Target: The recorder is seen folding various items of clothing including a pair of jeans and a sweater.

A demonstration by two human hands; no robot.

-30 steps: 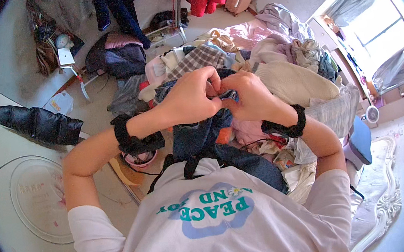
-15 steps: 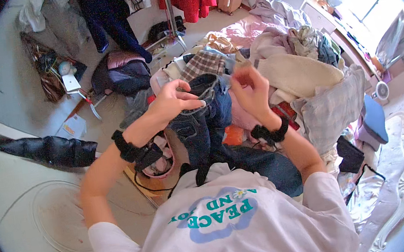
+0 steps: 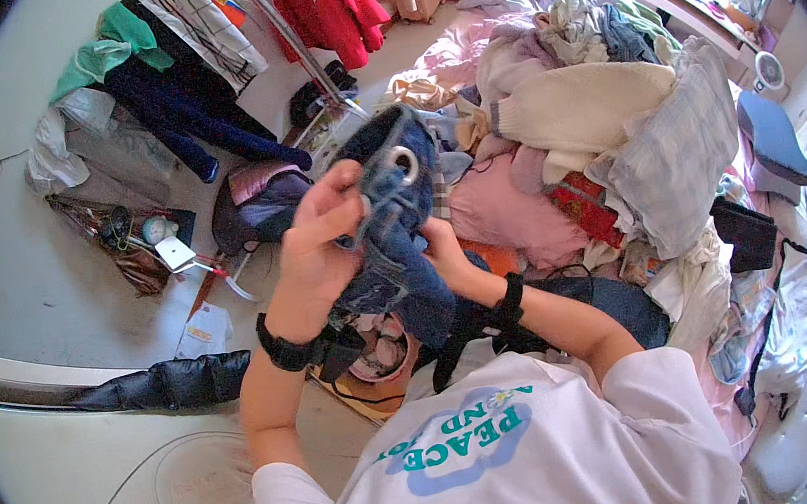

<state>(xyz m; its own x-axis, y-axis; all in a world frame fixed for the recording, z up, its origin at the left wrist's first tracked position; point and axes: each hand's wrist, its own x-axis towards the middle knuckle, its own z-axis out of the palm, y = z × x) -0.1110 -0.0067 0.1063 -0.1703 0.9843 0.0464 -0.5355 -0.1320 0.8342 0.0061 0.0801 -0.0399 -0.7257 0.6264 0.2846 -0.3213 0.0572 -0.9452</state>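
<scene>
Dark blue jeans (image 3: pixel 402 257) are held up in front of me, bunched, with the waistband at the top and a shiny metal ring on the denim. My left hand (image 3: pixel 324 247) pinches the waistband's left side between thumb and fingers. On the jeans' right side, lower down, my right hand (image 3: pixel 450 258) grips the denim, its fingertips partly hidden by the folds. Below the jeans stands a pink basket (image 3: pixel 381 355) with small items in it, partly covered by the hanging cloth.
A big heap of clothes lies ahead and right, with a cream sweater (image 3: pixel 582 104), a plaid pillow (image 3: pixel 665 164) and a pink cloth (image 3: pixel 504 204). Garments such as a red one (image 3: pixel 323 10) hang on a rack behind. A black padded roll (image 3: pixel 173 384) lies left.
The jeans have been raised and turned, so the metal ring now shows. My right hand has dropped from above the waistband to the denim's lower right side. The view has shifted.
</scene>
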